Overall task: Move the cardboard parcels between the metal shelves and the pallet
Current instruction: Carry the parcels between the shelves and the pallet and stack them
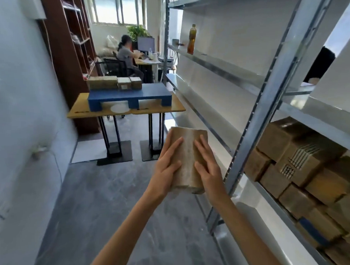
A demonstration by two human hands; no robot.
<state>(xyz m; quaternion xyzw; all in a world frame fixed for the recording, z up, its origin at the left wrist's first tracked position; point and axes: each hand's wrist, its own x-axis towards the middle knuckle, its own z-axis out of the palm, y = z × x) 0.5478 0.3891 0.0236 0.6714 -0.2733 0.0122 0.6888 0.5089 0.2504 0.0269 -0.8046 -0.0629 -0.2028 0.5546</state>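
Note:
I hold a brown cardboard parcel [187, 157] out in front of me, above the grey floor. My left hand [167, 164] grips its left side and my right hand [207, 165] grips its right side, fingers spread over the top face. Metal shelves [271, 100] run along my right; a lower level is packed with several cardboard parcels [301, 168]. Ahead, a blue pallet [129, 96] lies on a wooden table [177, 107], with three parcels [115, 82] lined up along its far edge.
An amber drink bottle [192, 39] stands on an upper shelf. A grey wall [21, 105] closes the left side, with a dark wooden bookcase [67, 47] behind the table. Farther back a person [127, 56] sits at a desk with a monitor. Black table legs [114, 141] stand on the floor.

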